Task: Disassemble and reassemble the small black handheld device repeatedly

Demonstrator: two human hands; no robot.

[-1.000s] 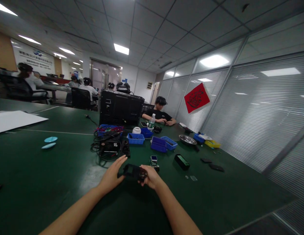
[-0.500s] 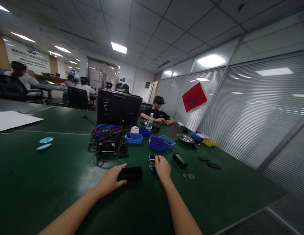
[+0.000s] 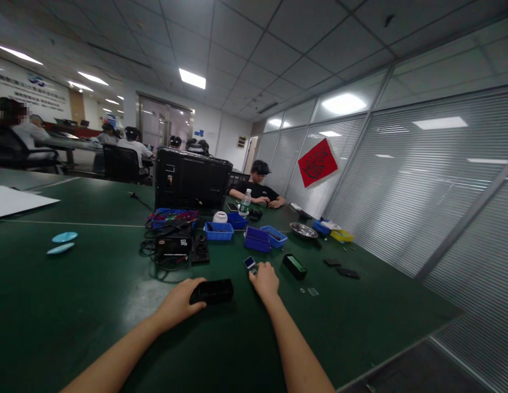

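My left hand point(image 3: 181, 302) grips the left end of a flat black device point(image 3: 213, 292) that lies on the green table point(image 3: 94, 289). My right hand point(image 3: 265, 281) is closed on a small blue-and-silver part point(image 3: 250, 264), lifting its far end just off the table to the right of the black device. A black box with a green face point(image 3: 295, 266) lies just right of that hand.
Several blue bins point(image 3: 260, 239), a tangle of cables with a black unit point(image 3: 172, 248), a large black case point(image 3: 192, 180), a metal bowl point(image 3: 303, 231) and small dark parts point(image 3: 347, 272) lie beyond. A person sits across the table; others sit far left.
My right hand left the black device, reached right to the small blue-and-silver part and closed on it. My left hand set the black device flat on the table.
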